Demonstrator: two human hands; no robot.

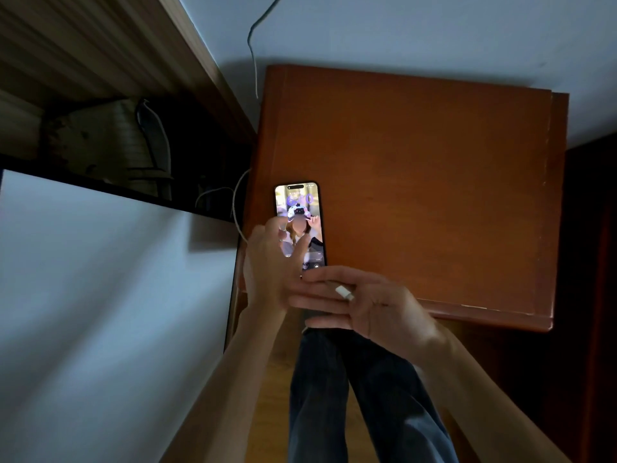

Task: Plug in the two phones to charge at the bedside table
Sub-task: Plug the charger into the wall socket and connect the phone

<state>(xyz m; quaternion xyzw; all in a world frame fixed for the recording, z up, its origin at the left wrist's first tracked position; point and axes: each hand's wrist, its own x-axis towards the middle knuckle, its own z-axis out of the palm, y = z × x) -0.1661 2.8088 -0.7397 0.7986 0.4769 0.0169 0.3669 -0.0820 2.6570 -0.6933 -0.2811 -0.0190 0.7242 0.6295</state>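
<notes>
While standing at the near edge of the bedside table (434, 182), looked straight down on its orange-brown top. Saw the phone (302, 205) lying flat there, screen up and lit, close to the near left corner, long side running near to far. Had the left hand (270, 272) over the phone's near left part, fingers loosely curled above the screen and thumb across the glass; too blurred to tell whether gripping the phone or merely touching it. Held the right hand (364, 305) just near of the phone's near end, fingers stretched out toward the left, tips meeting the left hand. Pinched a white plug (344, 292) between those fingers, with a short run of cord showing beside it; plug close to the phone's near end but apart from it. Could not make out the phone's port, hidden behind the hands. Noted a pale cable (237, 208) looping up along the table's left edge, and a second thin cable (253, 61) hanging down the light wall (400, 28) beyond the far left corner. Noted a white bed sheet (100, 295) at left, dark jeans (367, 396) below the hands, and wooden floor (267, 379) beside them.
</notes>
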